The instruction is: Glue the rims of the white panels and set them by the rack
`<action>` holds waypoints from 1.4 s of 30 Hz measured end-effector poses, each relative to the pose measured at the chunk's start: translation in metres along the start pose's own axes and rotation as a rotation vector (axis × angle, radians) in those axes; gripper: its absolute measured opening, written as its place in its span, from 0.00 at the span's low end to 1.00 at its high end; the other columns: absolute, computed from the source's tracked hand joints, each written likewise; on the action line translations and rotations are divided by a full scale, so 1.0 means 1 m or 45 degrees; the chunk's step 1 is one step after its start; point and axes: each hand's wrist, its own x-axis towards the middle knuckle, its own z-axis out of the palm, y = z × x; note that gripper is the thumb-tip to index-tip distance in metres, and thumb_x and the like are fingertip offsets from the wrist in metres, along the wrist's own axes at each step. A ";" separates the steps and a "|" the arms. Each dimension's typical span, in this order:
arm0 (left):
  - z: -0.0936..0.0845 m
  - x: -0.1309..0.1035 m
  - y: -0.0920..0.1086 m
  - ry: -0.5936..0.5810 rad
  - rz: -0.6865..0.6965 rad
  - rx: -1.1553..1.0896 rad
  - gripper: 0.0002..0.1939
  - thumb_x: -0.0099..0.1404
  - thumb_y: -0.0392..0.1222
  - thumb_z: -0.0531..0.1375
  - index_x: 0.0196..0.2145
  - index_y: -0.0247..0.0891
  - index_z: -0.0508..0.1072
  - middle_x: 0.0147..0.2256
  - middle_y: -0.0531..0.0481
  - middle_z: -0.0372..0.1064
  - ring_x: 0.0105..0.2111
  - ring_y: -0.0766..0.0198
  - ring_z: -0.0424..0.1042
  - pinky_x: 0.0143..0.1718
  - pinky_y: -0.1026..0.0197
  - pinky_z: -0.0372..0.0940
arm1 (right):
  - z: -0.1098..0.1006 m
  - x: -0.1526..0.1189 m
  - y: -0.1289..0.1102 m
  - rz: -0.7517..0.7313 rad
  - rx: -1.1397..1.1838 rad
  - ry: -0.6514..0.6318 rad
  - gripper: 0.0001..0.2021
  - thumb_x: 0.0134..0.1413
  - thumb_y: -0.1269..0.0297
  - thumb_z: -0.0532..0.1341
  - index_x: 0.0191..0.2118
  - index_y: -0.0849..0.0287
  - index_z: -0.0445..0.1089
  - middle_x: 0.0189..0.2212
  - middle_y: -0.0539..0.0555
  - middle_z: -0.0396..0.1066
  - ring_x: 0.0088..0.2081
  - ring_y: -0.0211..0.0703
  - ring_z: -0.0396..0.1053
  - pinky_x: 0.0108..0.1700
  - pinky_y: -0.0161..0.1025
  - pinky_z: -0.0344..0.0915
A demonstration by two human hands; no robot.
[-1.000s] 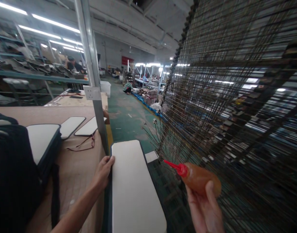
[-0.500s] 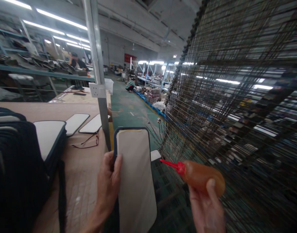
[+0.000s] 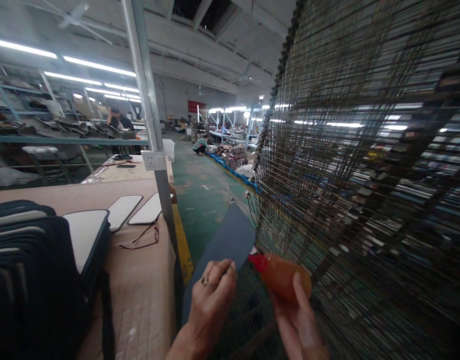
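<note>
A flat panel (image 3: 230, 235) is tilted in front of me, its plain blue-grey face towards the camera. My left hand (image 3: 214, 295) is closed at the panel's edge, knuckles up, with a ring on one finger. An amber squeeze bottle (image 3: 284, 275) with a red nozzle lies in my right hand (image 3: 295, 315), the thumb along its side. The nozzle points left, close to the panel's right edge, and its tip is hard to make out. The panel's lower part is hidden behind my left hand and forearm.
On the table (image 3: 139, 270) at left stand stacked dark-edged panels (image 3: 27, 250), with glasses (image 3: 143, 240) and pale panels (image 3: 125, 210) nearby. A metal post (image 3: 147, 100) rises at the table's edge. A large wire rack (image 3: 346, 150) fills the right. One person (image 3: 200, 145) crouches down the aisle.
My left hand has turned the panel from its cream face to its blue-grey face and moved right. My right hand has brought the bottle left, nearer the panel. The view has tilted up slightly.
</note>
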 end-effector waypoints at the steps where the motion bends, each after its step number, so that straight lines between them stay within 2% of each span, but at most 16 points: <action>1: -0.001 -0.001 -0.008 -0.006 -0.078 0.010 0.07 0.61 0.30 0.55 0.37 0.37 0.70 0.32 0.47 0.71 0.31 0.66 0.71 0.33 0.66 0.67 | 0.000 -0.002 -0.003 0.039 0.052 -0.002 0.29 0.46 0.54 0.63 0.52 0.65 0.60 0.41 0.58 0.73 0.43 0.42 0.70 0.43 0.35 0.69; 5: -0.010 -0.009 -0.027 -0.007 -0.553 0.017 0.06 0.61 0.39 0.56 0.35 0.37 0.71 0.30 0.49 0.71 0.27 0.66 0.70 0.29 0.66 0.66 | -0.004 -0.010 -0.016 0.062 0.167 -0.042 0.31 0.46 0.53 0.63 0.54 0.62 0.57 0.44 0.59 0.71 0.47 0.46 0.68 0.44 0.36 0.69; 9: -0.018 -0.009 -0.023 0.068 -0.953 -0.123 0.16 0.58 0.47 0.58 0.43 0.37 0.71 0.32 0.49 0.73 0.29 0.63 0.72 0.31 0.64 0.66 | -0.004 -0.014 -0.024 0.084 0.203 -0.022 0.31 0.48 0.55 0.62 0.56 0.63 0.56 0.45 0.60 0.70 0.48 0.48 0.68 0.44 0.37 0.70; 12: -0.021 -0.003 -0.017 0.040 -1.158 -0.254 0.22 0.56 0.51 0.59 0.46 0.39 0.70 0.32 0.50 0.73 0.31 0.60 0.72 0.32 0.63 0.66 | -0.003 -0.015 -0.027 0.133 0.248 0.087 0.29 0.51 0.55 0.59 0.56 0.64 0.56 0.43 0.62 0.71 0.45 0.49 0.69 0.40 0.38 0.71; 15: -0.022 0.000 -0.015 0.000 -1.227 -0.326 0.26 0.55 0.52 0.59 0.50 0.40 0.66 0.29 0.52 0.71 0.28 0.61 0.71 0.29 0.63 0.65 | 0.001 -0.018 -0.031 0.137 0.269 0.137 0.27 0.54 0.56 0.57 0.56 0.66 0.56 0.40 0.62 0.73 0.41 0.49 0.72 0.37 0.38 0.72; 17: -0.022 -0.001 -0.013 -0.019 -1.155 -0.299 0.26 0.57 0.51 0.58 0.53 0.41 0.63 0.27 0.53 0.69 0.25 0.63 0.70 0.26 0.65 0.64 | 0.004 -0.022 -0.036 0.143 0.261 0.159 0.25 0.55 0.56 0.55 0.55 0.66 0.57 0.37 0.61 0.74 0.37 0.48 0.73 0.34 0.38 0.73; 18: -0.023 -0.001 -0.011 -0.030 -1.061 -0.261 0.25 0.59 0.49 0.57 0.54 0.42 0.62 0.28 0.53 0.69 0.25 0.64 0.69 0.26 0.65 0.64 | 0.006 -0.023 -0.039 0.147 0.258 0.168 0.25 0.56 0.56 0.54 0.55 0.65 0.57 0.37 0.60 0.74 0.36 0.48 0.73 0.33 0.38 0.73; 20: -0.023 -0.002 -0.005 -0.098 -0.752 -0.192 0.23 0.62 0.42 0.54 0.55 0.46 0.61 0.32 0.51 0.69 0.28 0.65 0.70 0.28 0.66 0.64 | 0.008 -0.027 -0.044 0.137 0.247 0.188 0.23 0.57 0.56 0.52 0.55 0.64 0.58 0.36 0.59 0.74 0.36 0.47 0.73 0.31 0.37 0.73; 22: -0.024 -0.001 0.005 -0.214 -0.403 -0.149 0.24 0.63 0.35 0.51 0.56 0.48 0.59 0.35 0.49 0.69 0.31 0.66 0.70 0.30 0.68 0.64 | 0.009 -0.028 -0.046 0.090 0.220 0.211 0.22 0.57 0.56 0.52 0.54 0.63 0.59 0.36 0.58 0.74 0.35 0.46 0.73 0.31 0.37 0.73; 24: -0.023 0.002 0.017 -0.312 -0.185 -0.117 0.27 0.62 0.32 0.49 0.58 0.48 0.57 0.32 0.49 0.66 0.29 0.67 0.69 0.28 0.70 0.64 | 0.006 -0.028 -0.047 0.026 0.154 0.195 0.23 0.56 0.57 0.54 0.54 0.63 0.59 0.36 0.58 0.74 0.35 0.45 0.73 0.32 0.36 0.72; 29: -0.013 0.010 0.035 -0.390 -0.143 -0.077 0.30 0.62 0.30 0.45 0.60 0.48 0.52 0.30 0.49 0.63 0.26 0.68 0.67 0.25 0.69 0.64 | -0.006 -0.023 -0.043 -0.096 0.020 0.120 0.25 0.53 0.58 0.57 0.55 0.63 0.58 0.36 0.60 0.74 0.33 0.45 0.74 0.30 0.35 0.72; 35: -0.006 0.011 0.034 -0.367 -0.107 -0.078 0.30 0.63 0.31 0.45 0.61 0.49 0.49 0.30 0.49 0.62 0.26 0.67 0.67 0.24 0.69 0.64 | -0.010 -0.019 -0.042 -0.107 0.022 0.098 0.27 0.52 0.57 0.59 0.55 0.64 0.57 0.35 0.60 0.74 0.33 0.44 0.73 0.31 0.35 0.71; 42: -0.006 0.011 0.033 -0.400 -0.133 -0.149 0.28 0.64 0.32 0.45 0.61 0.46 0.50 0.30 0.50 0.60 0.25 0.69 0.65 0.24 0.70 0.62 | -0.008 -0.019 -0.041 -0.105 0.035 0.103 0.27 0.49 0.57 0.61 0.54 0.62 0.59 0.36 0.60 0.74 0.33 0.44 0.74 0.30 0.35 0.71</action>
